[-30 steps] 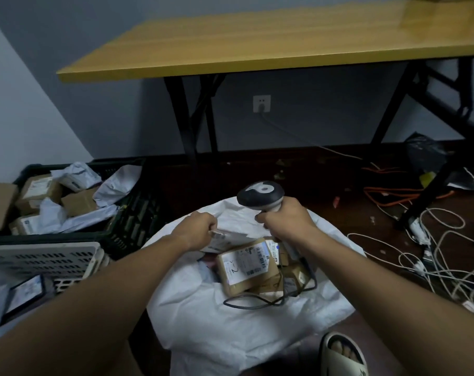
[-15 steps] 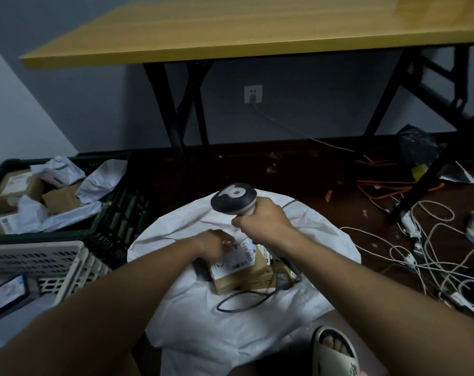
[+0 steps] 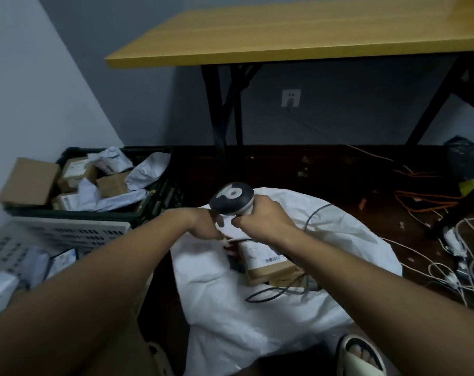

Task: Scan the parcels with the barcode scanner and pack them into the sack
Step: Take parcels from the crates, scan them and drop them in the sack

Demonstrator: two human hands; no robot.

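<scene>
The white sack [image 3: 257,316] lies open on the floor in front of me. In its mouth sits a brown cardboard parcel [image 3: 265,263] with a barcode label facing up. My right hand [image 3: 260,221] grips the handle of the barcode scanner [image 3: 231,198], whose dark head sits above the sack's far rim. The scanner's dark cable [image 3: 274,293] loops over the sack. My left hand [image 3: 203,223] is just left of the scanner at the sack's mouth, fingers curled down onto white sack fabric; the fingertips are hidden.
A black crate [image 3: 154,207] at the left holds several brown boxes and white mailer bags. A white crate [image 3: 67,232] with more parcels stands nearer me. A yellow table [image 3: 284,36] is above, loose cables [image 3: 461,261] lie at the right, and my sandalled foot [image 3: 358,356] is below.
My left hand has come up off the brown parcel in the sack to the sack's mouth beside the scanner. My head has turned left. The right hand still holds the scanner.
</scene>
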